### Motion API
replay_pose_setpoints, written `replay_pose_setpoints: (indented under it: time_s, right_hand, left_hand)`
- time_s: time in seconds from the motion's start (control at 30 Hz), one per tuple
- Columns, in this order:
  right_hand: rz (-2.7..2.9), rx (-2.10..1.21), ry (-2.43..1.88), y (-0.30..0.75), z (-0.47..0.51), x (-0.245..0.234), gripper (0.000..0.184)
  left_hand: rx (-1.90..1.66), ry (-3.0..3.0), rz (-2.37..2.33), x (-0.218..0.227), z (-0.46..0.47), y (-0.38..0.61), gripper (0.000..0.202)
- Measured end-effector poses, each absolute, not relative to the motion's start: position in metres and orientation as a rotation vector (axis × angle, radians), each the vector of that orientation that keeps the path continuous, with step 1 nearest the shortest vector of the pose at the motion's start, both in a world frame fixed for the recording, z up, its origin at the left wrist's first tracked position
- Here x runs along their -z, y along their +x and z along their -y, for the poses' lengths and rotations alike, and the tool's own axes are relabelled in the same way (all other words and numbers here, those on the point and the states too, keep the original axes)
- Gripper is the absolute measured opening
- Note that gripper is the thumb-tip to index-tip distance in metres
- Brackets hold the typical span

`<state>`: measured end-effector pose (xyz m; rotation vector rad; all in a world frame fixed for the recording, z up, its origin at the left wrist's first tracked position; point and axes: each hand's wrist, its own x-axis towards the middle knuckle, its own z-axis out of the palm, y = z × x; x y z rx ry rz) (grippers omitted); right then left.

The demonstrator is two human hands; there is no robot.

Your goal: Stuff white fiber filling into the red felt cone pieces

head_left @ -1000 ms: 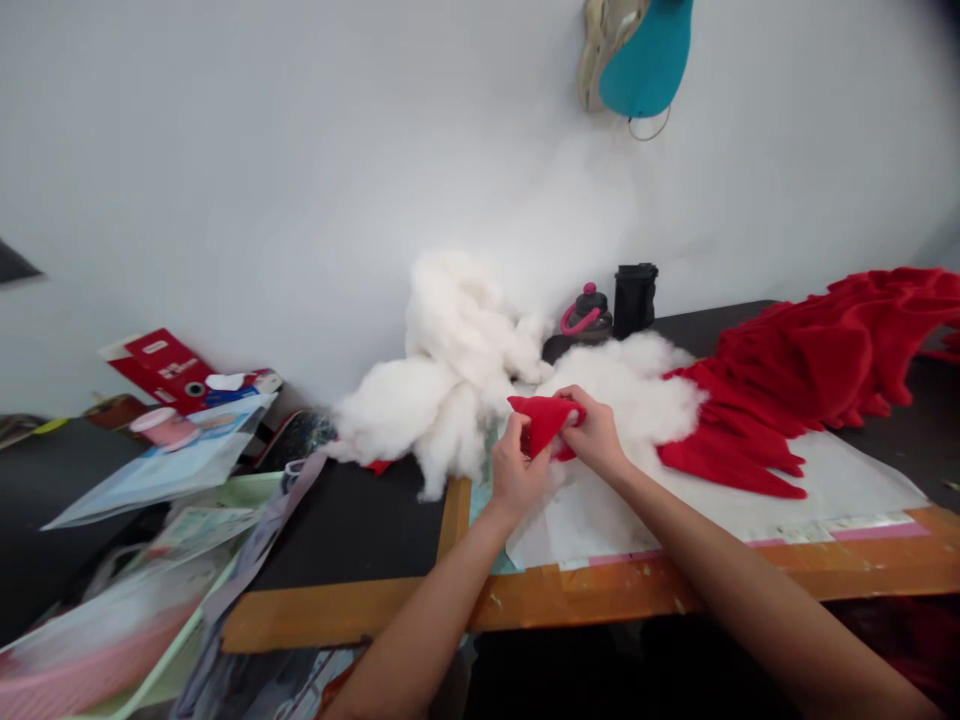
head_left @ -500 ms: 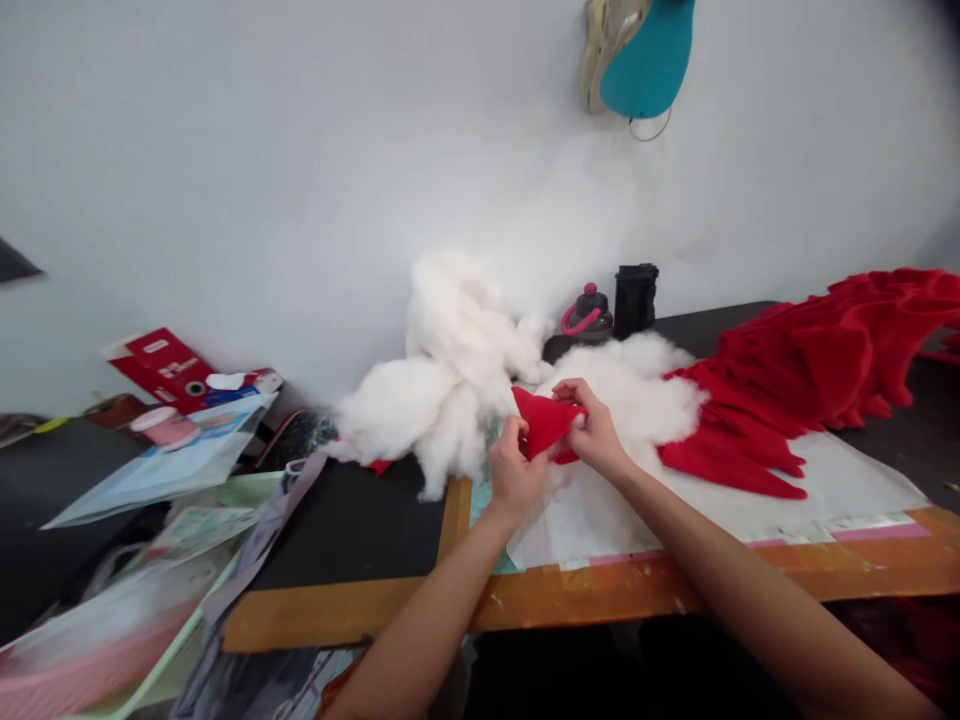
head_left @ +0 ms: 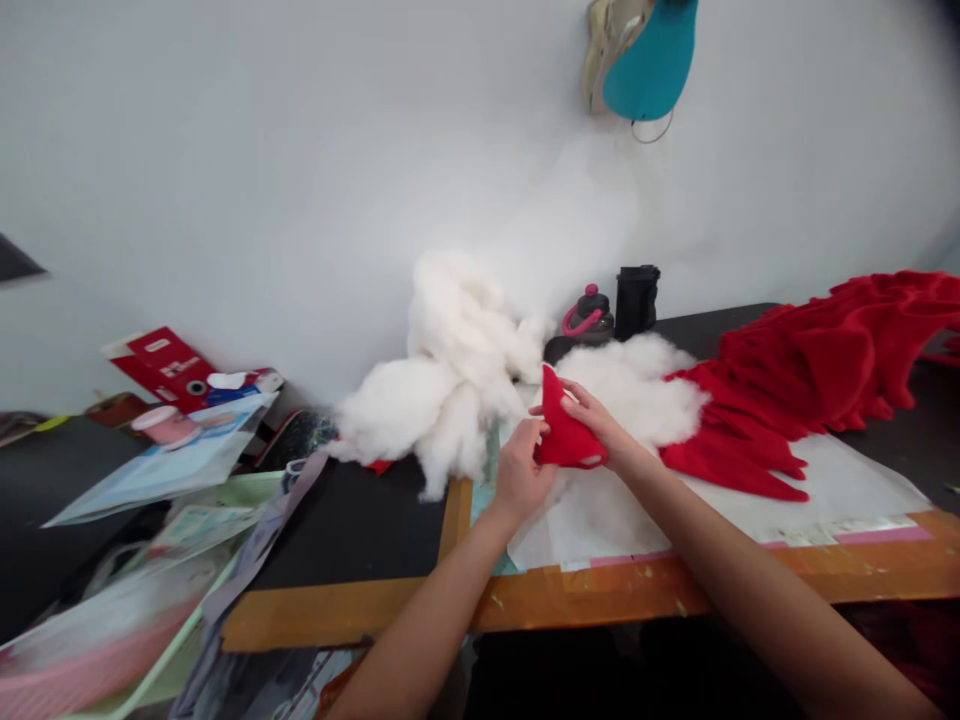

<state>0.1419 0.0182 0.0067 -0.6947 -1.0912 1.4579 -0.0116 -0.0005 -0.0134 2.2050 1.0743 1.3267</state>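
Between my two hands is a small red triangular fabric piece (head_left: 568, 432), its narrow point turned up and a bit of white showing at its lower right edge. My left hand (head_left: 523, 468) grips its left side with fingers closed. Closed on the upper right side is my right hand (head_left: 600, 425), thumb and fingers on the cloth. Just behind them lies white fluffy stuffing (head_left: 637, 385), with a taller heap of stuffing (head_left: 457, 340) to the left. Long red fabric pieces (head_left: 739, 440) lie on the right.
White paper (head_left: 840, 480) covers part of the black table, whose front edge has brown tape (head_left: 570, 597). A dark bottle with a pink strap (head_left: 591, 312) and a black pouch (head_left: 637, 300) stand at the back. Bags and a green basket (head_left: 259, 488) crowd the left.
The red fabric piece has been turned so its point now faces up instead of left. My right hand has shifted slightly right and down; both hands keep hold.
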Motion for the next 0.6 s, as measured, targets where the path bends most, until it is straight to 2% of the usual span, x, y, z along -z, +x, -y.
replay_pose_setpoints:
  time_s: [0.1,0.2,0.27,0.3,0.43,0.6]
  right_hand:
    - [0.994,-1.444,-0.752,0.141,-0.018,-0.008,0.048]
    - [0.781,-1.403,-0.723,0.141,-0.019,-0.009,0.034]
    - [0.667,-1.394,-0.706,0.143,-0.02,-0.009,0.031]
    - [0.633,-1.397,-0.709,0.145,-0.021,-0.009,0.032]
    - [0.613,-1.441,-0.698,0.15,-0.022,-0.008,0.035]
    - [0.695,-1.375,-0.621,0.146,-0.018,-0.007,0.026]
  left_hand:
    - [-1.339,2.165,-1.179,0.013,0.002,-0.01,0.028]
    - [-1.357,2.01,-1.338,0.014,0.001,-0.01,0.007]
    - [-1.318,2.054,-1.288,0.014,0.002,-0.01,0.027]
    - [-1.297,2.105,-1.227,0.014,0.004,-0.009,0.03]
    - [-1.204,2.31,-1.057,0.01,0.014,-0.003,0.018]
    - [-1.009,2.397,-1.166,0.011,0.018,0.002,0.032]
